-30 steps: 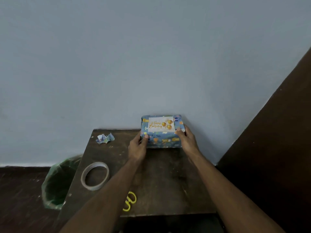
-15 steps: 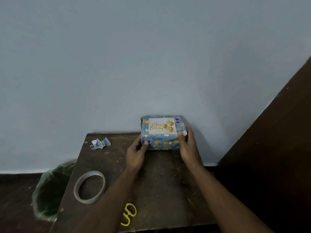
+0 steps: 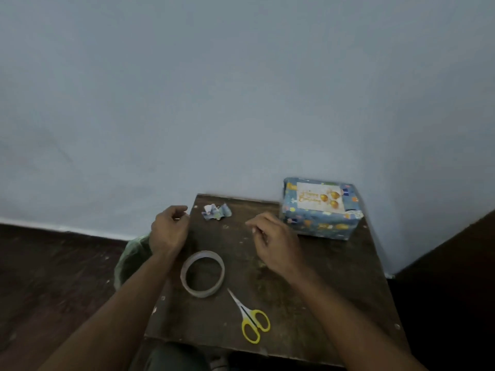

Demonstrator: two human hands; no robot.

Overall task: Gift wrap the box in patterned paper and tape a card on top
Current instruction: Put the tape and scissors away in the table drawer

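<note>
Nearest the person, the yellow-handled scissors (image 3: 251, 321) lie closed on the dark wooden table (image 3: 321, 303), blades pointing away toward the tape, which suggests they were set down within easy reach once cutting was done; just beyond them the roll of clear tape (image 3: 202, 273) lies flat on its side, close enough to either hand to be picked up without stretching; neither tool carries any brand or label that can be read. Above the table's middle the right hand (image 3: 273, 246) hovers with its fingers loosely curled and nothing between them, and the left hand (image 3: 168, 230) hangs over the table's left edge in the same relaxed, empty curl; both hands are free of the box, which reads as a finished job rather than a pause. Below the left forearm a bin lined with a green bag (image 3: 131, 255) stands on the floor beside the table, probably placed there for offcuts; further on, a crumpled scrap of patterned paper (image 3: 216, 212) rests near the far left edge. Farthest, the wrapped box (image 3: 320, 224) sits in the far right corner against the wall, well apart from both hands; the card (image 3: 320, 196) lies flat on its top face, its gold script appearing to say "Happy Birthday" beside gold balloons, though the lettering is blurred.
</note>
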